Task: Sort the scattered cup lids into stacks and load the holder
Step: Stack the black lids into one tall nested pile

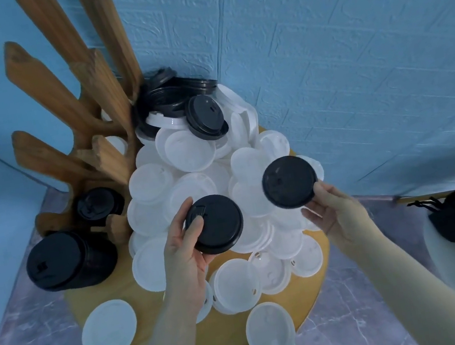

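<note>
Your left hand (183, 248) grips one black lid (217, 223) by its rim; your right hand (330, 209) pinches a second black lid (289, 182) at its edge. Both hang over the white pile (191, 178) on the tray (316, 284). The holder (84, 127) stands back left, black stacks (67, 260) beside it. That thin right pinch could slip, and a low wrist could send loose white lids off the tray.

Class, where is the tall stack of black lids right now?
The black stack stands at the left of the head view, at the foot of the wooden holder, left of the white lid pile.
</note>
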Demonstrator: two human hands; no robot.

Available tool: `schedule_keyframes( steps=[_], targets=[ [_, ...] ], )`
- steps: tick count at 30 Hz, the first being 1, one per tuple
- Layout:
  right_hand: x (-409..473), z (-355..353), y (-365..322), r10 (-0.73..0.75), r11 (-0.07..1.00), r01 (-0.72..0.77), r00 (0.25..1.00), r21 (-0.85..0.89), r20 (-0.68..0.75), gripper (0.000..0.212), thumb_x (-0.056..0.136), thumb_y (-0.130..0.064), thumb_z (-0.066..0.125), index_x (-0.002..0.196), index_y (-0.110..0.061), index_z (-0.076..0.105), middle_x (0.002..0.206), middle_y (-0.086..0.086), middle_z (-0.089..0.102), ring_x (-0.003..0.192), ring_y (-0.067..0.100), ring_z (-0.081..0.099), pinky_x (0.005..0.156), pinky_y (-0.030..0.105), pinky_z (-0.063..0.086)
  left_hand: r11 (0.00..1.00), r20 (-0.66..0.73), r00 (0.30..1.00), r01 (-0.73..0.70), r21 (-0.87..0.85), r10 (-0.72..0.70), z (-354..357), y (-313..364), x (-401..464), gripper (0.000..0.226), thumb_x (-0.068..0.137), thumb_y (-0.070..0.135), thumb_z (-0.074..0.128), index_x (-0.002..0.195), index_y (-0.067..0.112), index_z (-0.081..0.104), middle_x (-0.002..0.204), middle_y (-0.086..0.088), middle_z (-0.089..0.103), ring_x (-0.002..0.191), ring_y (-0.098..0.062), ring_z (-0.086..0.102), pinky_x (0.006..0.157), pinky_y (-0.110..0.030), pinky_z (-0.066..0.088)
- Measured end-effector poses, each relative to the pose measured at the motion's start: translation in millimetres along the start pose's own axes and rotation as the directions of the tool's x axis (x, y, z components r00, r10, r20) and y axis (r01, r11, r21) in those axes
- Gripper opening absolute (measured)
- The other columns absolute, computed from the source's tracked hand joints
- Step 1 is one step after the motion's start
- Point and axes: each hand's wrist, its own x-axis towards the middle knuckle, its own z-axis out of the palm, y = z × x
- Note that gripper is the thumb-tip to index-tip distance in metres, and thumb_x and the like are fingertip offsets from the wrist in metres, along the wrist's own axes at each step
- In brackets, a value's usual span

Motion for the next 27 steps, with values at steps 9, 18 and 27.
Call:
schedule_keyframes(
  steps=[9, 18, 27],
  targets=[
    [-33, 59, 25, 0.018, 0.895, 0.049, 0.989, -0.443, 0.144, 0.011, 0.089, -0.014, 0.065, 0.098, -0.011, 0.07, 0.08, 0.002, 0.072, 0.072, 0.014, 0.064, 0.061, 0.025, 0.05, 0.997, 0.06, 0.998, -0.04, 0.071, 0.036, 11, 4, -5, 0.057, 0.082, 0.038, 0.076, 0.134, 0.029, 0.055, 0.131, 0.0, 0.065, 0.12, -0.023, 0.064, 0.093, -0.048, 0.057],
    [-22, 113, 34, 0.06, 0.83, 0.127, 0.948, -0.543, 0.313, 0.028, 0.092, -0.028, 0.063, 0.118, -0.017, 0.063, 0.105, 0.003, 0.073, 0.095, 0.02, 0.07, 0.079, 0.035, 0.059, 0.977, -0.001, 0.982, -0.186, 0.103, 0.187, -8, 26, 6, 0.048, 0.077, 0.016, 0.071, 0.122, 0.032, 0.064, 0.131, -0.006, 0.063, 0.118, -0.029, 0.063, 0.089, -0.045, 0.059],
    [37, 150, 6, -0.127, 0.58, 0.447, 0.876, -0.681, 0.466, 0.025, 0.087, -0.021, 0.07, 0.112, -0.021, 0.064, 0.099, -0.004, 0.072, 0.091, 0.006, 0.065, 0.08, 0.02, 0.052, 0.983, 0.056, 0.987, -0.158, 0.096, 0.153, -24, 55, 25, 0.056, 0.078, 0.011, 0.071, 0.128, 0.035, 0.062, 0.132, -0.001, 0.063, 0.119, -0.026, 0.063, 0.084, -0.046, 0.059]
  ],
)
